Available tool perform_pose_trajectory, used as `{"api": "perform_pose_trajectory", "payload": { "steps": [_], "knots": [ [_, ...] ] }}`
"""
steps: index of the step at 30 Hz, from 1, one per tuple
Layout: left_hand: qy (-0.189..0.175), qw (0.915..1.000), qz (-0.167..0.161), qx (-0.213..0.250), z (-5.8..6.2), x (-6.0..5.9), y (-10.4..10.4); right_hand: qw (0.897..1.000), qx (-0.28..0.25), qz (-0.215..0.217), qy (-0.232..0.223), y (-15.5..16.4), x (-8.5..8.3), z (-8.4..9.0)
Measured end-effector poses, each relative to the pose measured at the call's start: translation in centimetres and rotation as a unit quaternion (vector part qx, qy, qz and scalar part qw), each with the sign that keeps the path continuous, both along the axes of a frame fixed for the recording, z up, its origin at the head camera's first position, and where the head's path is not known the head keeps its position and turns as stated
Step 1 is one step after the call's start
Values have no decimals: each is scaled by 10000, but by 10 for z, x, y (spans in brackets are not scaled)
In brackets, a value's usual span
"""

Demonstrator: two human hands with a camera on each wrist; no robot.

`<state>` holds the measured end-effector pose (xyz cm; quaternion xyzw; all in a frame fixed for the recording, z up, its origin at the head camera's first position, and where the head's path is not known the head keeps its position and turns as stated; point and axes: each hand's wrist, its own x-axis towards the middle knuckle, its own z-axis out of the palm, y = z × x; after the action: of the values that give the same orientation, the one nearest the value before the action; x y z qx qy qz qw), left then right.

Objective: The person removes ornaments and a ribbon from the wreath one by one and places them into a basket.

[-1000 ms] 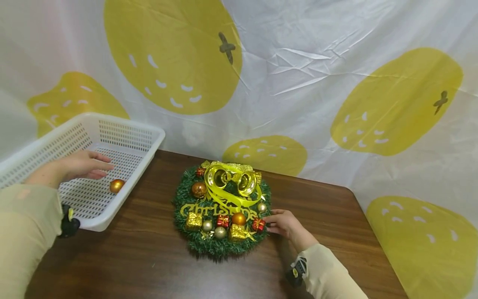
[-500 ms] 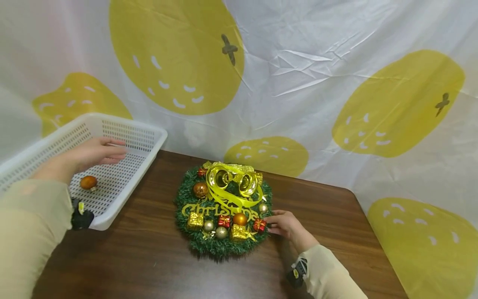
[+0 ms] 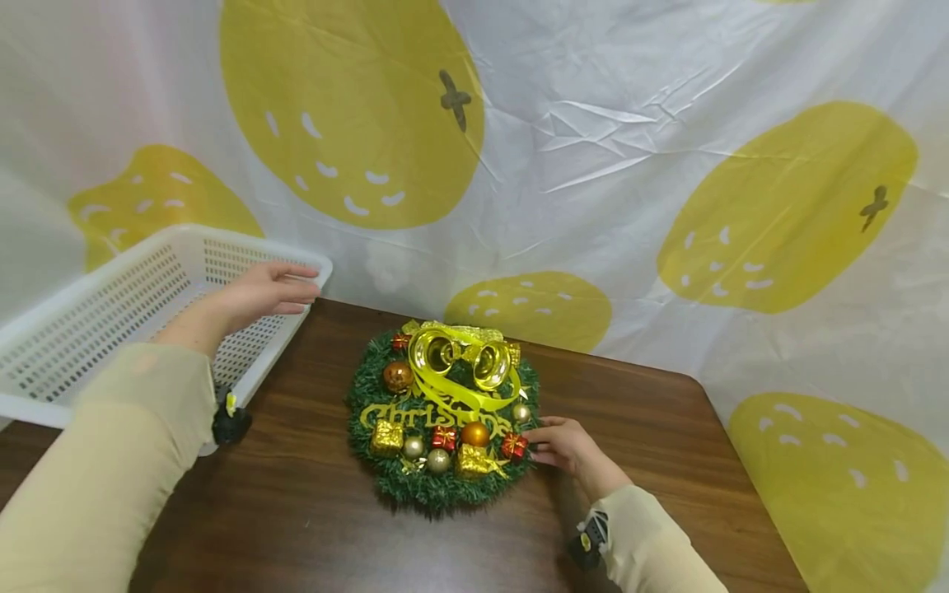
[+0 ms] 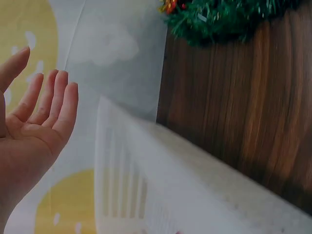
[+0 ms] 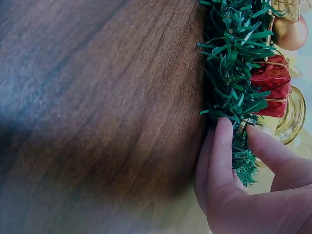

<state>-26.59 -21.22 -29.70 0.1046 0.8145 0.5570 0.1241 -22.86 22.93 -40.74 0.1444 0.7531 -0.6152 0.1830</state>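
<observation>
Wreath (image 3: 442,420) reads "Christmas"; right hand (image 3: 565,445) pinches its edge; left hand (image 3: 268,287), fingers spread, above basket (image 3: 89,313).

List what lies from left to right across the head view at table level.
White basket → left hand → wreath → right hand.

Head view looks down over the table (image 3: 311,511); both wrist views sit close, sharing the wreath (image 3: 437,486) (image 4: 229,19) (image 5: 234,73) edge
</observation>
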Motion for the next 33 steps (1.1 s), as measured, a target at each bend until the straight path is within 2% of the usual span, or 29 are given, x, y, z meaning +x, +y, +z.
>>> {"api": "perform_pose_trajectory", "payload": {
  "steps": [4, 13, 24, 33],
  "knots": [
    [-41, 10000, -11, 77, -2, -4, 16, 10000, 7, -22, -16, -1, -1, -1],
    [-153, 9992, -92, 348, -15, -9, 41, 10000, -49, 8, 5, -2, 1, 1],
    [-219, 9977, -141, 620, -38, -7, 64, 9999, -124, 37, 15, -1, 5, 1],
    [-30, 9994, -25, 331, -64, -5, 80, 10000, -87, 35, 7, -3, 8, 2]
  ]
}}
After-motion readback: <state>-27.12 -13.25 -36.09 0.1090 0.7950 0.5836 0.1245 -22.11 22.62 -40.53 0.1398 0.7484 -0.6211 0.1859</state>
